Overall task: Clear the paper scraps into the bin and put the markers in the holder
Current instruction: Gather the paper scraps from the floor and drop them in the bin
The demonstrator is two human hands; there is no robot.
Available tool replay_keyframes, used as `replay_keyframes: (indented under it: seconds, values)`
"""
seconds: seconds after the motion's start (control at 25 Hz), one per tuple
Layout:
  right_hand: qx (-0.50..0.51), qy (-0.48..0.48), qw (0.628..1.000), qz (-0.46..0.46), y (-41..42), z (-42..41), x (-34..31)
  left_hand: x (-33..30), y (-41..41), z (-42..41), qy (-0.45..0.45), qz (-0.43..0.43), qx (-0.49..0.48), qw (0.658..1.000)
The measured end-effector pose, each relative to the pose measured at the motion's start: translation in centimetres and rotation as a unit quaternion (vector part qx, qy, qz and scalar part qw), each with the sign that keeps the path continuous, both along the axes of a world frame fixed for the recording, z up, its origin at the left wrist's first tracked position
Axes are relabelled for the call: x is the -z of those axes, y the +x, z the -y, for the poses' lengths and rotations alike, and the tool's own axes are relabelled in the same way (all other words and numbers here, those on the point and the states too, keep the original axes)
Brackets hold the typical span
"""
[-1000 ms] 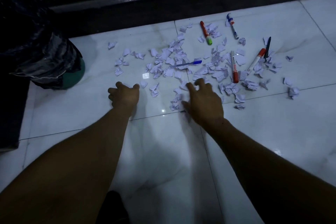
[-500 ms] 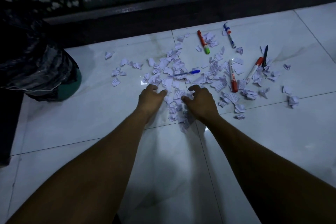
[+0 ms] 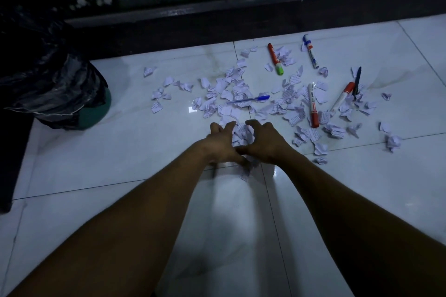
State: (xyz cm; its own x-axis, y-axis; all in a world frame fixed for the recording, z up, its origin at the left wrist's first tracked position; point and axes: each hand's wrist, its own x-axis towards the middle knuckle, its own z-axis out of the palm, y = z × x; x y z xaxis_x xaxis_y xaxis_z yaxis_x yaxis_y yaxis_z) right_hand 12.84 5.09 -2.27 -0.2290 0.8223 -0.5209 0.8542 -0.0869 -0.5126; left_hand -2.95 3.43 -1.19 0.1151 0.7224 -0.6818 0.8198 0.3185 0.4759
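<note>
Both hands are down on the floor (image 3: 120, 152), cupped toward each other: the left hand (image 3: 220, 143) and right hand (image 3: 266, 142) meet at the heels, fingers curled inward around a small heap of scraps (image 3: 242, 132). That cupping looks meant to trap loose paper so it lifts as one bundle, not piece by piece. A few bits poke out under the wrists, nearer the person than the heap. Most of the paper lies beyond the heap and to its right. A blue pen (image 3: 248, 100) sits just beyond the heap; red markers (image 3: 312, 106) lie to its right, untouched, likely left for later. The bin (image 3: 72, 94), lined with a black bag, stands well to the heap's left, so the handful has a carry ahead. No holder is in view.
</note>
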Motion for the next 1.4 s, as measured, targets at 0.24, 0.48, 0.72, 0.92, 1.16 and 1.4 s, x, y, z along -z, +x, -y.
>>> replay_keyframes:
  seconds: [0.24, 0.48, 0.72, 0.92, 1.16, 1.4]
  values:
    - [0.253, 0.224, 0.936, 0.101, 4.3, -0.3, -1.9, 0.3, -5.3, -2.8, 0.143, -0.062, -0.249, 0.956]
    - [0.438, 0.056, 0.893, 0.087, 7.1, 1.1, 0.0, 0.5, -10.3, -7.2, 0.183, -0.168, -0.274, 0.929]
    - [0.280, 0.030, 0.955, -0.091, -0.7, -0.8, 0.4, 1.5, -6.3, -8.5, 0.151, -0.132, -0.216, 0.955]
    - [0.240, 0.114, 0.963, -0.042, -2.0, -1.5, 0.0, 1.6, -3.1, -4.8, 0.183, -0.114, -0.200, 0.956]
    - [0.115, 0.097, 0.988, -0.024, 0.0, -0.3, 0.5, 1.1, 0.1, -1.5, 0.142, -0.060, -0.228, 0.961]
    - [0.008, 0.102, 0.994, 0.048, 2.9, 0.5, -0.9, 0.3, -1.3, -0.4, 0.097, -0.065, -0.166, 0.979]
